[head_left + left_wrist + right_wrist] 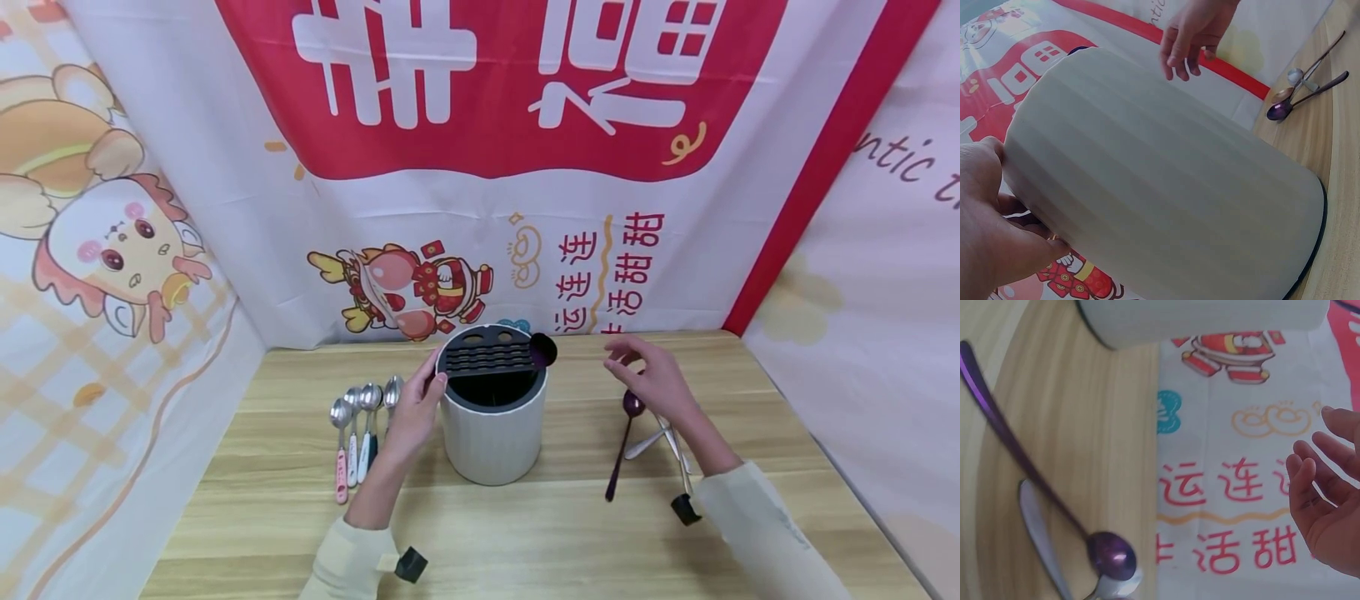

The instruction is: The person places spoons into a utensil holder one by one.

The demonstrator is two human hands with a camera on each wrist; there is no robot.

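Observation:
A white ribbed cutlery holder [492,442] with a dark slotted insert [487,358] stands upright on the table. A dark purple spoon's bowl [543,350] shows at the right of its top; its handle is hidden. My left hand [417,407] holds the holder's left side near the rim, thumb and fingers spread along the wall [1147,169]. To the right, my right hand [654,379] hangs in the air with loosely bent fingers and nothing in them. Below it lies another purple spoon [619,454], its bowl overlapping a silver spoon [1119,586] in the right wrist view.
Several silver spoons with coloured handles [352,450] lie side by side left of the holder, partly behind the left arm. Silver cutlery [647,444] lies crossed beneath the right wrist. A printed cloth [480,250] hangs behind the wooden table [525,542].

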